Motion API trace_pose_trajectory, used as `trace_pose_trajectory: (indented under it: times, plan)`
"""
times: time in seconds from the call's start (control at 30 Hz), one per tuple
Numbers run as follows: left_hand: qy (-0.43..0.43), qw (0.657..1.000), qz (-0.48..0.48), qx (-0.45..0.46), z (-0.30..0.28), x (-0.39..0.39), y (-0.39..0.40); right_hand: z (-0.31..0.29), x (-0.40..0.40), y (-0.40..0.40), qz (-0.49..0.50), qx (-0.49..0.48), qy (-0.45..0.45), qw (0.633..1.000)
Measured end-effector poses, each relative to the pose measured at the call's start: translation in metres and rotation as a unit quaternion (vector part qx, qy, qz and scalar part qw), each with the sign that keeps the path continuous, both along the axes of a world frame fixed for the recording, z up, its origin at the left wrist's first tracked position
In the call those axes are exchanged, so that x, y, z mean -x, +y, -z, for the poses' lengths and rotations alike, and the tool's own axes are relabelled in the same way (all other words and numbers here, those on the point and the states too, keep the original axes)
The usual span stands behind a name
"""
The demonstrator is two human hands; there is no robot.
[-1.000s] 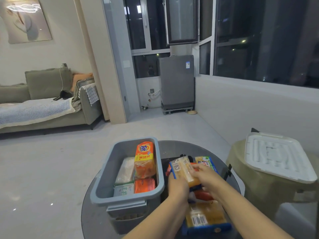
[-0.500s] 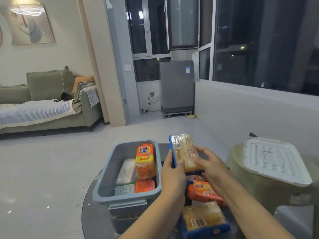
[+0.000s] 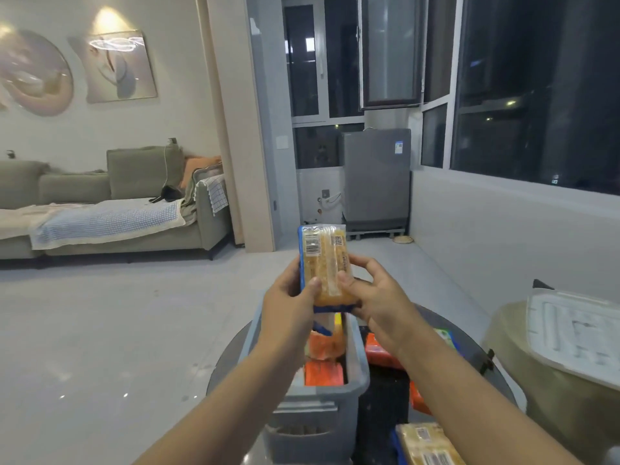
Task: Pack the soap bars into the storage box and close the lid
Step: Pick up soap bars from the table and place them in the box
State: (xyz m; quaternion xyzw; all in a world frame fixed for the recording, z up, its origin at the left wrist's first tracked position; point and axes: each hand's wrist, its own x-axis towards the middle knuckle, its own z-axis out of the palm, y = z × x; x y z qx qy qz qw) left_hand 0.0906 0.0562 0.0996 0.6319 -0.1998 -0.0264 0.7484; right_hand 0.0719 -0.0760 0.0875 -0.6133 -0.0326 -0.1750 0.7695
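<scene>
Both hands, left (image 3: pixel 290 297) and right (image 3: pixel 375 297), grip an upright yellow, plastic-wrapped soap bar with blue edging (image 3: pixel 323 263) above the grey plastic storage box (image 3: pixel 355 380).

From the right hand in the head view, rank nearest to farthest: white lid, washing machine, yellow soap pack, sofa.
1. Yellow soap pack: held by the right hand.
2. White lid: on the stool, right.
3. Washing machine: straight ahead, by the window.
4. Sofa: far left; close to the machine's rank.
</scene>
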Motion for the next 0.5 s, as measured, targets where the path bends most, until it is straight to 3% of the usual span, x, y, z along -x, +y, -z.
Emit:
trace_pose_trajectory:
  times: [0.5]
  plan:
    - [0.17,0.983,-0.056,-0.042,0.049,-0.068,0.033,0.054,-0.104,0.039,-0.013,0.058,0.175,0.983]
